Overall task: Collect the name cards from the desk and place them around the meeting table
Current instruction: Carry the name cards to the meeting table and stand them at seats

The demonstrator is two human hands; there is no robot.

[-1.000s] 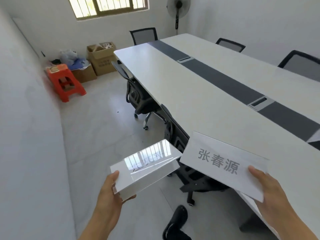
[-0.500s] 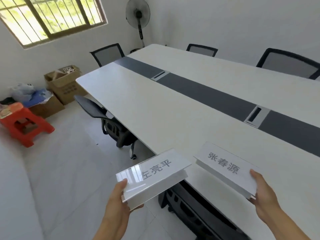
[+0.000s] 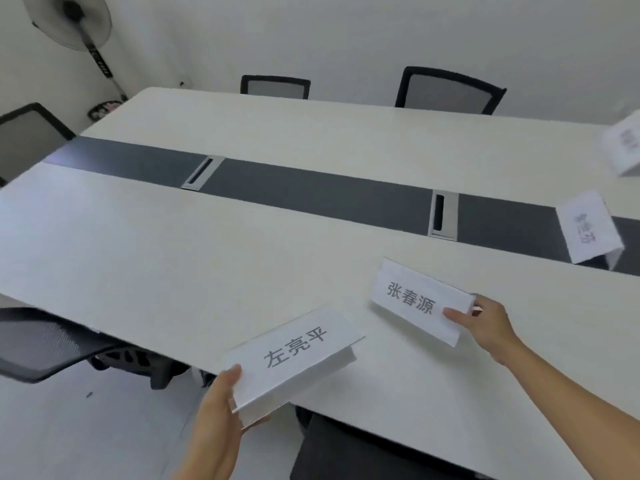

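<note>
My left hand (image 3: 218,414) grips the near end of a white name card (image 3: 294,355) with dark characters, held over the front edge of the long white meeting table (image 3: 173,244). My right hand (image 3: 485,323) pinches the right end of a second name card (image 3: 415,299), low over the tabletop; whether it touches the table I cannot tell. Two more name cards stand on the table at the right: one (image 3: 588,233) on the dark centre strip, another (image 3: 627,147) at the far right edge of view.
Black mesh chairs stand along the far side (image 3: 446,91) (image 3: 275,87), at the left end (image 3: 27,133) and under the near edge (image 3: 41,344). A standing fan (image 3: 69,19) is in the back left corner. Two cable slots (image 3: 441,216) sit in the dark strip.
My view has swung right across the table. Both hands have carried their cards forward over the tabletop; the right card has dropped lower toward the surface. Two standing cards came into view.
</note>
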